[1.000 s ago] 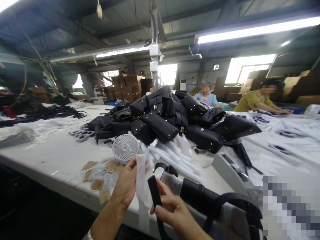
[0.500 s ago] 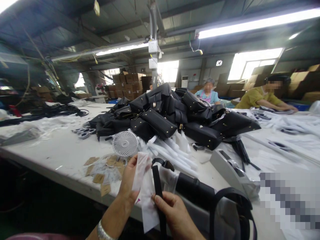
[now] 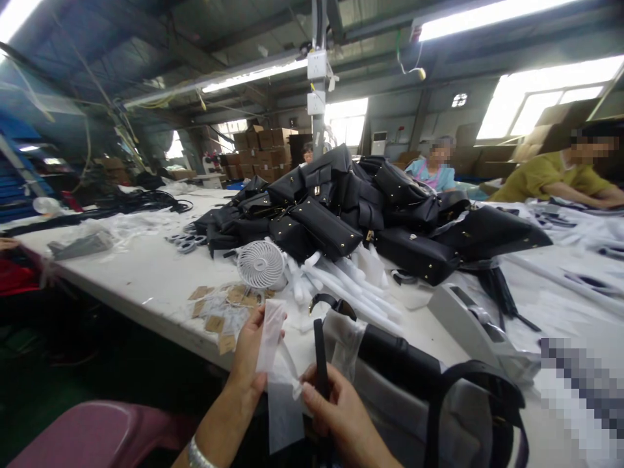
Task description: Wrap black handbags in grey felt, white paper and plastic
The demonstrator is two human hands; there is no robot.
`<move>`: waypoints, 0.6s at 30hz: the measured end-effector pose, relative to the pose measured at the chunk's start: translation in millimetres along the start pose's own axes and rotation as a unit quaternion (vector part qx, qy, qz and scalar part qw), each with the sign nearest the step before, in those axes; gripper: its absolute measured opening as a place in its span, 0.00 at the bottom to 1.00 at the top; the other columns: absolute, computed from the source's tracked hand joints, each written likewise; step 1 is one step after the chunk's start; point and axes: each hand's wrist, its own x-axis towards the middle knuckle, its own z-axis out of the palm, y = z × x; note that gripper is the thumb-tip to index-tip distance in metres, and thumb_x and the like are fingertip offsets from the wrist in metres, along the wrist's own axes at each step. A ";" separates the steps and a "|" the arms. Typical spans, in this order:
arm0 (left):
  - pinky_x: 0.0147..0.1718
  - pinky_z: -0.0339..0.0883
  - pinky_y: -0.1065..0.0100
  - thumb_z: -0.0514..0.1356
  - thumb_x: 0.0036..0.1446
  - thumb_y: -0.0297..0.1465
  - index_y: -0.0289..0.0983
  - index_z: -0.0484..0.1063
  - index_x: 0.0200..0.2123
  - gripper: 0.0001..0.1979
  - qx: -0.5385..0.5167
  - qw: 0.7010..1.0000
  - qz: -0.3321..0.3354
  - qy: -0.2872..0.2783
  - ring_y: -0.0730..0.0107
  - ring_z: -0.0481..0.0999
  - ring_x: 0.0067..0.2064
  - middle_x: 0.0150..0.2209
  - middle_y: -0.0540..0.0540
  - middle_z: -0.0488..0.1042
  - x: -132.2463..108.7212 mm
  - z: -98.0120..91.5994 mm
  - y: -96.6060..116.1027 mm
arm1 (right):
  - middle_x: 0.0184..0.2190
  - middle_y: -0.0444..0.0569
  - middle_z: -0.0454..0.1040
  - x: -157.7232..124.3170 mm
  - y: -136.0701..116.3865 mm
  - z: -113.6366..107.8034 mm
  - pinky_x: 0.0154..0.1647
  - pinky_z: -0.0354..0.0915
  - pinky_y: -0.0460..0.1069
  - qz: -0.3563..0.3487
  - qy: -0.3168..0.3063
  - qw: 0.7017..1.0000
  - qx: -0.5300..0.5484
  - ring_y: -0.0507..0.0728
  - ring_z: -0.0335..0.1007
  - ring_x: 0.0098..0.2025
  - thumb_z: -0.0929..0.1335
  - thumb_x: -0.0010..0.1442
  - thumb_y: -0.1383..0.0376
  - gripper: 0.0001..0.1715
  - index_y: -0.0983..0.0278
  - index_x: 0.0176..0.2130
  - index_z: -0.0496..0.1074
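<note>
Between the fingers and thumb of my left hand (image 3: 247, 367) is a translucent white plastic strip (image 3: 284, 416), standing upright with its lower end hanging down. My right hand (image 3: 336, 406) is closed around a black strap (image 3: 320, 351). Its thumb and finger also pinch a bunched bit of white material beside the plastic strip. Just right of that hand lies a black handbag (image 3: 400, 354), partly covered by clear plastic wrapping (image 3: 341, 335). The bag's looped black handle (image 3: 468, 370) rises at its right end.
A heap of black bags (image 3: 331, 221) fills the table's middle. Before it stand a white fan (image 3: 260, 264), brown tags (image 3: 214, 323) and white padded tubes (image 3: 358, 292). A grey tape dispenser (image 3: 480, 338) is to the right, a pink stool (image 3: 107, 432) lower left. Two people work across the table.
The view has swung left, so the table's things appear further right. A bunched white bit now shows at my right fingertips beside the strip. Both hands keep their holds.
</note>
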 end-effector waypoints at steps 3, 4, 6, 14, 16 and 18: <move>0.20 0.63 0.81 0.71 0.35 0.25 0.40 0.74 0.41 0.25 -0.005 1.000 0.012 0.008 0.82 0.70 0.21 0.30 0.54 0.78 5.1 -9.0 -11.3 | 0.27 0.41 0.67 0.9 15.4 3.3 0.28 0.59 0.45 -0.013 -0.006 1.000 -0.021 0.50 0.61 0.27 0.78 0.43 0.45 0.34 0.66 0.39 0.72; 0.21 0.63 0.81 0.72 0.35 0.26 0.40 0.74 0.41 0.25 -0.004 1.000 0.008 0.009 0.82 0.70 0.21 0.30 0.54 0.78 5.5 -13.1 -15.5 | 0.27 0.42 0.67 0.7 20.0 4.2 0.30 0.59 0.45 -0.013 -0.003 1.000 -0.020 0.50 0.61 0.28 0.79 0.42 0.45 0.33 0.66 0.37 0.72; 0.23 0.64 0.80 0.73 0.34 0.27 0.39 0.74 0.40 0.25 0.007 1.000 -0.012 0.005 0.80 0.72 0.23 0.29 0.54 0.77 2.5 -25.2 -24.7 | 0.24 0.42 0.66 -0.3 27.3 5.0 0.29 0.58 0.45 -0.006 -0.006 1.000 -0.015 0.50 0.60 0.27 0.78 0.42 0.45 0.32 0.67 0.32 0.72; 0.43 0.73 0.48 0.76 0.30 0.42 0.36 0.68 0.57 0.48 0.252 0.962 -0.098 -0.022 0.40 0.77 0.49 0.50 0.31 0.75 -39.8 -125.6 -45.0 | 0.22 0.41 0.65 -3.7 42.9 -1.0 0.24 0.53 0.44 0.031 -0.006 0.999 -0.023 0.48 0.56 0.23 0.78 0.43 0.45 0.31 0.69 0.31 0.73; 0.57 0.63 0.50 0.74 0.34 0.42 0.42 0.68 0.57 0.43 0.322 0.946 0.010 0.033 0.44 0.68 0.59 0.58 0.37 0.69 -53.4 -135.2 -34.4 | 0.22 0.42 0.65 -3.8 43.1 -0.4 0.25 0.55 0.44 0.043 -0.004 0.998 -0.037 0.49 0.58 0.24 0.78 0.42 0.45 0.32 0.69 0.30 0.73; 0.60 0.59 0.52 0.69 0.45 0.42 0.47 0.74 0.52 0.28 0.453 0.865 0.203 0.069 0.48 0.69 0.58 0.57 0.44 0.72 -71.4 -128.1 -21.9 | 0.22 0.43 0.67 -3.7 40.9 2.1 0.27 0.57 0.45 0.047 -0.005 0.998 -0.053 0.50 0.60 0.25 0.78 0.41 0.44 0.32 0.69 0.30 0.74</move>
